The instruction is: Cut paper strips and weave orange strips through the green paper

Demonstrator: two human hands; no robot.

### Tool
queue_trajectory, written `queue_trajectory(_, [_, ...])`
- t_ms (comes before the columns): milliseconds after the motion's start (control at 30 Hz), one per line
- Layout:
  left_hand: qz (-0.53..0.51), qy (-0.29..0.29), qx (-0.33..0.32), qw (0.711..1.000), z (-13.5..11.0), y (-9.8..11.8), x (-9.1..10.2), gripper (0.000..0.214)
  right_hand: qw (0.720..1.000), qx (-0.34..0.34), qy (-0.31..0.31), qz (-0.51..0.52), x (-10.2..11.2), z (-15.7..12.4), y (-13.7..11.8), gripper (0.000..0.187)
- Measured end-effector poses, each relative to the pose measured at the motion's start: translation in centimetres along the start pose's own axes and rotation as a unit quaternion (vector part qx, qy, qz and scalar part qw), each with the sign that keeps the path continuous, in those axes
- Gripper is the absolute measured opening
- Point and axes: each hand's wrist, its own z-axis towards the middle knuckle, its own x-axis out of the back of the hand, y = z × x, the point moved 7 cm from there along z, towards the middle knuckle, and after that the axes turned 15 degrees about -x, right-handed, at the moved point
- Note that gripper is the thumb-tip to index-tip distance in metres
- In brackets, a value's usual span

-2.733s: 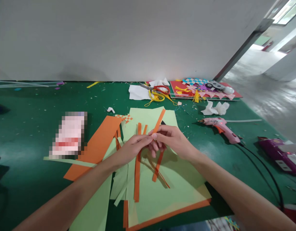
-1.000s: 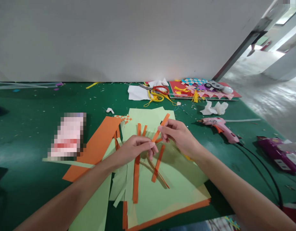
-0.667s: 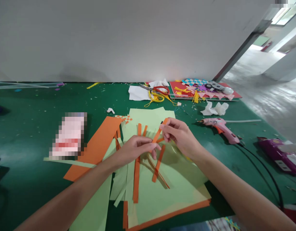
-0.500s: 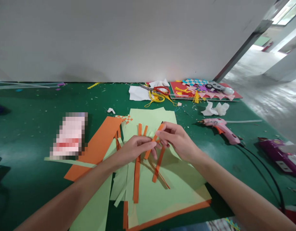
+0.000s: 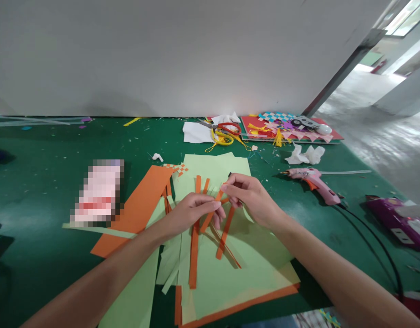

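**Orange strip [image 5: 207, 222] pinched by both hands, aslant over loose paper**

Sloped from far right to near left, over the pale green sheets [image 5: 251, 273]. Was pinched at the far end between thumb and fingertips of the right hand [image 5: 248, 193]. Was held lower down by the left hand [image 5: 193, 209], with thumb pressed toward the fingers; could not tell the exact contact behind them. Showed a free tail below the left fingers, near a long orange strip [image 5: 194, 259] on the left; could not tell whether touching the sheets. Had a shorter orange strip [image 5: 225, 233] on the right, crossed by thin curved strips [image 5: 231, 254].

Seemed likeliest to crease: with two pinches so close on thin paper, risked a kink from any uneven push or twist. Could also have slipped from the right fingertips, with so little strip beyond the hold. Might have torn under a hard pull because of its narrowness. Risked, too, shifting the loose strips beneath, through a dip of the tail or of the left fingertips. Looked safe from the pink glue gun [image 5: 304, 172], well apart on the right.
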Motion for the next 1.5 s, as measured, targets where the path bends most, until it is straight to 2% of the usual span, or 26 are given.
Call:
queue_trajectory(300, [0.042,-0.001,0.032,0.999,-0.3,-0.3,0.2,0.034,1.0,0.005,0.009,0.019,0.2,0.1,0.3,0.017])
queue_trajectory(633, [0.056,0.003,0.035,0.998,-0.2,-0.4,0.3,0.036,1.0,-0.019,0.016,0.006,0.3,0.2,0.3,0.017])
queue_trajectory(833, [0.052,0.0,0.03,0.998,-0.2,-0.4,0.2,0.034,1.0,-0.001,0.025,0.0,0.5,0.1,-0.1,0.018])
queue_trajectory(1067, [0.02,0.008,0.007,1.0,-0.2,-0.3,0.3,0.033,0.998,-0.024,0.026,-0.052,0.8,0.3,0.1,0.023])
queue_trajectory(1333, [0.018,0.014,0.004,1.0,-0.1,-0.3,0.4,0.037,0.998,-0.011,0.026,-0.06,0.7,0.3,-0.4,0.026])
queue_trajectory(1433, [0.016,0.032,0.011,0.999,-0.2,-0.4,0.5,0.044,1.0,-0.018,-0.014,-0.011,1.5,0.2,-0.9,0.024])
queue_trajectory(1500, [0.012,0.025,0.0,1.0,-0.2,-0.2,0.4,0.041,0.994,-0.037,-0.1,0.025,1.7,0.0,-1.1,0.023])
